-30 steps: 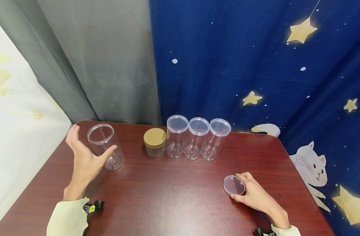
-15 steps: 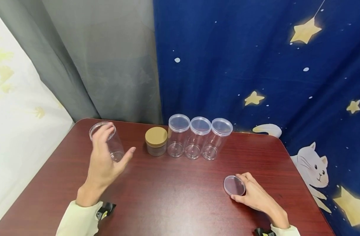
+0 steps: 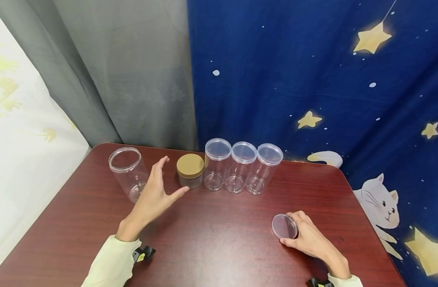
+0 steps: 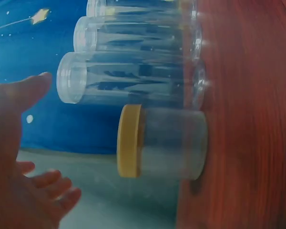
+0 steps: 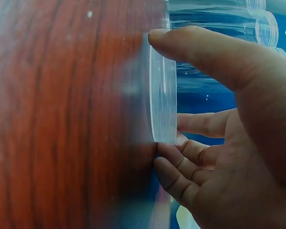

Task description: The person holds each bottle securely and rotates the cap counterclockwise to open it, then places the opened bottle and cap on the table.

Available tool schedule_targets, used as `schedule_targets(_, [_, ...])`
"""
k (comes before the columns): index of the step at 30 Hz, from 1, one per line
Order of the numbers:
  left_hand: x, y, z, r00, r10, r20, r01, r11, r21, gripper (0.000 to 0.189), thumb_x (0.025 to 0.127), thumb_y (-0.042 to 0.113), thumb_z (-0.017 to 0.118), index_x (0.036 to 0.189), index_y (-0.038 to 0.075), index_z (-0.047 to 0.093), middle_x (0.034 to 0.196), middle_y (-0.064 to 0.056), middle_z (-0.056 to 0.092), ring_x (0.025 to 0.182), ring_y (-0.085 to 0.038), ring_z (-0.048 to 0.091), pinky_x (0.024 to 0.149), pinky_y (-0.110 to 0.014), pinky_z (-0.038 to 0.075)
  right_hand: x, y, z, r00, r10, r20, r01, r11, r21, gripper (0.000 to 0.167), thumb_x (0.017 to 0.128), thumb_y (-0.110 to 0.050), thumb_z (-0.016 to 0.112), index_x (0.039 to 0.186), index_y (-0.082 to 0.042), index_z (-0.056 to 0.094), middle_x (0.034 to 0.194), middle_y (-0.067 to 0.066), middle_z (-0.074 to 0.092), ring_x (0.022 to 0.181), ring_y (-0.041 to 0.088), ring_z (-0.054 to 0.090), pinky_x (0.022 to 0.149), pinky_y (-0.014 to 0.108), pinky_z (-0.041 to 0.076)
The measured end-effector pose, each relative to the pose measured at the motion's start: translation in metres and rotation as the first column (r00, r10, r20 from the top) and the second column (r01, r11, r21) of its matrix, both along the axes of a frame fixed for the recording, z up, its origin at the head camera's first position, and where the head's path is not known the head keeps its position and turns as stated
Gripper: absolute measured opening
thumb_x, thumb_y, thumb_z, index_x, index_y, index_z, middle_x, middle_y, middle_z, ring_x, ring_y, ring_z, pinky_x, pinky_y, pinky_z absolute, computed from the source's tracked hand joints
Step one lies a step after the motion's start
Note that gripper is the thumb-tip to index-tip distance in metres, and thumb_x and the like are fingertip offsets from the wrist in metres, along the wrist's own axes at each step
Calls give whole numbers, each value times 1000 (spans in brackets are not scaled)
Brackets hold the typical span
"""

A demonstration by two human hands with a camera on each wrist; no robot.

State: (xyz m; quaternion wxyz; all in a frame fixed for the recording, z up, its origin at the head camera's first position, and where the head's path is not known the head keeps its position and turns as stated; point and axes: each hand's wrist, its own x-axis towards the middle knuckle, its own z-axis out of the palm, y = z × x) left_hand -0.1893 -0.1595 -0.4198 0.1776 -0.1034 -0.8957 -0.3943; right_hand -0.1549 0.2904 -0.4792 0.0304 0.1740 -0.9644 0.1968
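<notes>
My left hand (image 3: pixel 152 203) is held in the air with fingers spread and thumb apart, holding nothing. Just beyond it stands a short clear jar with a gold lid (image 3: pixel 190 166), which the left wrist view shows apart from the fingers. To the left, a tall clear jar without a lid (image 3: pixel 127 175) stands upright, its base partly hidden by the hand. At the right of the table, my right hand (image 3: pixel 306 237) pinches a clear round lid (image 3: pixel 284 227) between thumb and fingers. In the right wrist view that lid (image 5: pixel 163 95) lies flat at the tabletop.
Three tall clear jars with lids, the left one (image 3: pixel 214 167), the middle one (image 3: pixel 238 169) and the right one (image 3: pixel 262 171), stand in a row beside the gold-lidded jar. A grey curtain (image 3: pixel 132 79) and a blue star curtain (image 3: pixel 258 79) hang behind the brown table (image 3: pixel 219 247).
My left hand has moved right, from around the lidless tall jar, across its front, to near the gold-lidded jar. My right hand has stayed on the clear lid.
</notes>
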Motion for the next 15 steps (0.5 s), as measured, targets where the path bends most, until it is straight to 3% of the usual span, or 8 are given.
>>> schedule_targets(8, [-26,10,-27,980,50,193,-58,998,35,118,75,43,85,157,6,8,156,-23,24,141,-40,34,110,-59,34,-1,2,0,1000,0,27,0,1000,-5,73,64,-38,91,120,-2,61,108,5,57,100,21,52,81,40,50])
schedule_targets(15, [-48,14,-49,964,30,264,-64,991,121,120,76,32,86,156,-1,4,157,-27,24,144,-41,31,115,-56,29,-2,4,-6,1000,12,8,-12,1000,-20,72,63,-33,91,120,-3,60,108,5,57,101,21,53,81,41,50])
